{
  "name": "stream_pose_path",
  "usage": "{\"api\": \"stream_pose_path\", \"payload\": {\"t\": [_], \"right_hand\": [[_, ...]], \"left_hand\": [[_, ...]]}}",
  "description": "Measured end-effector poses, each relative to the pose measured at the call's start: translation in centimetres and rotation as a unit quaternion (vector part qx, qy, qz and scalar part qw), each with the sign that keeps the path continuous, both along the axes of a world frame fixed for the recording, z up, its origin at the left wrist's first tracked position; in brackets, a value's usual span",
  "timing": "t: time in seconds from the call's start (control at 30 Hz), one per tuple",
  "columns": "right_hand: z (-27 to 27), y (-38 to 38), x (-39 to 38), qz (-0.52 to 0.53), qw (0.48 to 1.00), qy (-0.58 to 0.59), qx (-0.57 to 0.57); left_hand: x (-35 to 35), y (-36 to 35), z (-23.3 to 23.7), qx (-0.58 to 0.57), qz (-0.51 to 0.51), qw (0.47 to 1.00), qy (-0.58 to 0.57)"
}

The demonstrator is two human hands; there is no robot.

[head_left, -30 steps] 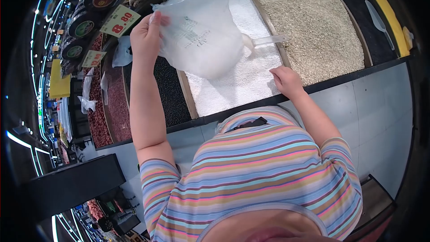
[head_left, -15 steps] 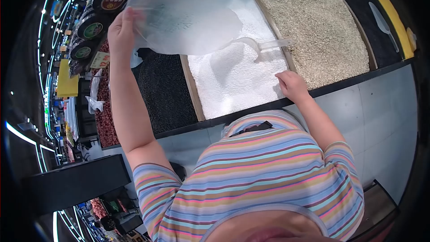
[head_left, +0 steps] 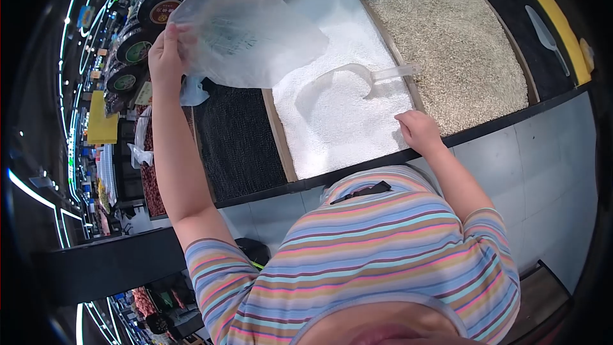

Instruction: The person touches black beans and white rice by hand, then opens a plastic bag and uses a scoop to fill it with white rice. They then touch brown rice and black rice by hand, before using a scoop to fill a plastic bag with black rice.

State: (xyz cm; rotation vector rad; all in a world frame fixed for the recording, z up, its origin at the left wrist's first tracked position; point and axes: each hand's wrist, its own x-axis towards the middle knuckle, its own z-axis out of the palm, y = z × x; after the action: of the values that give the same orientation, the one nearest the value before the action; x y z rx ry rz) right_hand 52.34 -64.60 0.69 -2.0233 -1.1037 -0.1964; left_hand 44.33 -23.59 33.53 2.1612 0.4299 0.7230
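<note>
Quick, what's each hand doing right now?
Left hand: shut on the clear plastic bag, held up.
Right hand: at the near edge of the white rice, nothing seen in it; open or shut unclear.

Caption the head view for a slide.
Left hand holds a plastic bag above the white-grain bin; right hand rests at its front edge.

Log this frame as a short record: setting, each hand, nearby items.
Setting: shop bulk bins, white rice between dark grains and tan grains.
Left hand: grips a translucent plastic bag, raised above the bins.
Right hand: holds nothing, at the front edge of the white rice.
Scoop: clear, lying in the white rice.
</note>
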Motion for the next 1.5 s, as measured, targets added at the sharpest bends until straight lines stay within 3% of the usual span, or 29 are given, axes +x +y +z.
{"api": "stream_pose_path", "payload": {"t": [0.13, 0.27, 0.4, 0.43, 0.57, 0.67, 0.8, 0.93, 1.03, 1.2, 1.27, 1.33, 1.4, 1.47, 1.5], "right_hand": [[0.2, -0.1, 0.2, 0.004, 1.0, -0.003, 0.005], [0.0, -0.1, 0.1, 0.005, 1.0, -0.005, 0.011], [0.0, -0.2, 0.2, 0.004, 1.0, 0.003, -0.013], [0.0, -0.2, 0.2, 0.005, 1.0, 0.001, -0.008], [0.3, -0.2, 0.2, 0.004, 1.0, 0.003, -0.01], [0.7, -0.2, 0.3, 0.006, 1.0, 0.012, -0.006], [0.7, 0.0, 0.4, 0.001, 1.0, 0.014, -0.001], [1.0, 0.0, 0.6, 0.001, 1.0, 0.028, -0.007], [1.4, 0.0, 0.7, -0.002, 0.999, 0.047, -0.02], [1.8, 0.0, 1.1, -0.002, 0.997, 0.072, -0.038], [2.2, 0.1, 1.3, 0.0, 0.996, 0.08, -0.047], [2.6, 0.3, 1.5, 0.006, 0.994, 0.089, -0.056], [2.5, 0.4, 1.7, 0.012, 0.993, 0.101, -0.058], [2.3, 0.3, 1.8, 0.026, 0.991, 0.117, -0.064], [2.4, 0.4, 1.7, 0.025, 0.99, 0.12, -0.064]], "left_hand": [[0.8, -0.5, -0.8, -0.018, 0.011, 1.0, 0.003], [2.8, 1.4, -2.5, -0.225, 0.013, 0.973, -0.05], [5.5, -0.6, -2.6, -0.399, -0.042, 0.915, -0.037], [6.2, -0.1, -2.8, -0.438, -0.1, 0.893, -0.043], [10.8, -2.7, -2.0, -0.472, -0.034, 0.88, -0.052], [15.1, -0.9, -2.4, -0.506, -0.103, 0.856, -0.013], [20.8, -3.2, -2.3, -0.502, -0.026, 0.864, 0.031], [29.5, 2.1, -8.5, -0.588, 0.035, 0.807, 0.032], [32.8, -1.3, -10.4, -0.503, 0.088, 0.859, 0.039], [41.5, 2.6, -17.7, -0.114, 0.01, 0.986, 0.118], [43.5, 2.2, -18.5, 0.085, -0.002, 0.979, 0.187], [45.2, 2.0, -19.9, 0.143, 0.002, 0.963, 0.228], [45.9, 0.4, -20.2, 0.219, 0.078, 0.947, 0.224], [45.3, 0.7, -21.2, 0.258, 0.06, 0.96, 0.09], [45.2, 0.4, -21.9, 0.262, 0.082, 0.956, 0.101]]}}
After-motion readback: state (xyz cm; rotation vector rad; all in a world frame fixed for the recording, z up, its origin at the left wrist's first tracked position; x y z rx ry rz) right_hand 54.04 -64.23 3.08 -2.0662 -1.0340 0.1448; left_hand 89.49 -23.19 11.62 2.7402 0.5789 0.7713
